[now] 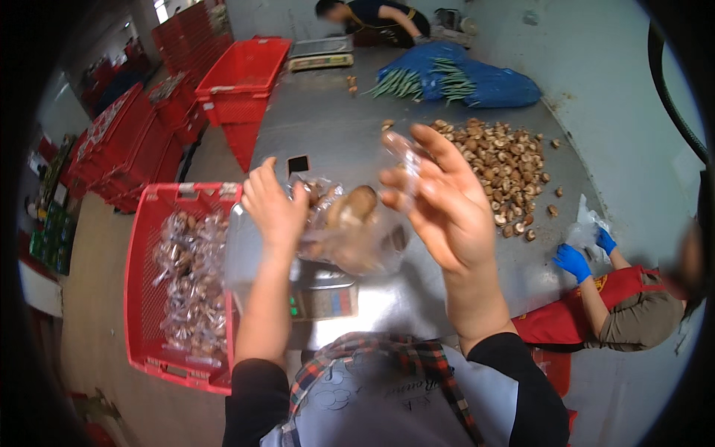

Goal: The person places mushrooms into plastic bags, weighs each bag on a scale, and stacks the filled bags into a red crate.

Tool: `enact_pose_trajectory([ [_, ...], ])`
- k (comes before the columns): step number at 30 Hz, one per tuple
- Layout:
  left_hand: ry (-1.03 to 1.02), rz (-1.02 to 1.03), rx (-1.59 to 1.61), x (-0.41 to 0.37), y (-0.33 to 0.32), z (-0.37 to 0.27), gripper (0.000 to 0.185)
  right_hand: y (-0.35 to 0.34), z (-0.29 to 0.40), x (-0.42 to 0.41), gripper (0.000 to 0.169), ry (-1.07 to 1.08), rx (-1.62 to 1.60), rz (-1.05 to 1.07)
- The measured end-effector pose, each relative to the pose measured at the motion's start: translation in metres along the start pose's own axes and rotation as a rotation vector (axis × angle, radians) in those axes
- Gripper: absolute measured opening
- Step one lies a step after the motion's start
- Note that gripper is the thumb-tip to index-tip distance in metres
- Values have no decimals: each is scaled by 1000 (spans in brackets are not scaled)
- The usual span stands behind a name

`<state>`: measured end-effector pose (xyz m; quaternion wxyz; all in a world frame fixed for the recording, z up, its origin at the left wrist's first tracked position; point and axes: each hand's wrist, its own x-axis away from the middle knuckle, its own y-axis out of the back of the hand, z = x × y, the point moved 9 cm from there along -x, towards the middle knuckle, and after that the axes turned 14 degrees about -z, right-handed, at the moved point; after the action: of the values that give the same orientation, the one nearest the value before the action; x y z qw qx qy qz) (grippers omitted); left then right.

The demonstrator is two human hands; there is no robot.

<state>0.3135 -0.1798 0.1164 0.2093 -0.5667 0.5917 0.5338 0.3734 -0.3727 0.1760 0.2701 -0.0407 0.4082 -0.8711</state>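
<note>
Clear film of a plastic bag (410,167) is between the raised fingers and thumb of my right hand (452,207). Just left of that hand, a clear bag of brown mushrooms (357,234) shows blurred above the digital scale (327,304); whether its film joins that in my fingers cannot be told. My left hand (273,207) hovers palm down over the left side of the scale's metal pan (243,251), thumb apart from the fingers. Close to its thumb is another bag of mushrooms (318,190), partly hidden.
A red crate (134,290) of bagged mushrooms stands at left. Loose mushrooms (508,167) are heaped on the metal table (335,128). Beyond lie a blue bag (497,84) with green pods and another scale (321,53). A blue-gloved co-worker (575,265) handles plastic at right; another person (385,17) bends at the far end.
</note>
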Motion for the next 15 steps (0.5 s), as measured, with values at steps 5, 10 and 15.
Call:
enact_pose_trajectory([
  [5,294,183,85,23,-17,172,13,12,-103,-42,41,-124,-60,-69],
  [10,545,211,452,56,8,199,10,53,-155,-25,41,-218,51,-190],
  [15,-10,453,268,84,8,44,44,61,-142,-3,42,-201,136,-170],
])
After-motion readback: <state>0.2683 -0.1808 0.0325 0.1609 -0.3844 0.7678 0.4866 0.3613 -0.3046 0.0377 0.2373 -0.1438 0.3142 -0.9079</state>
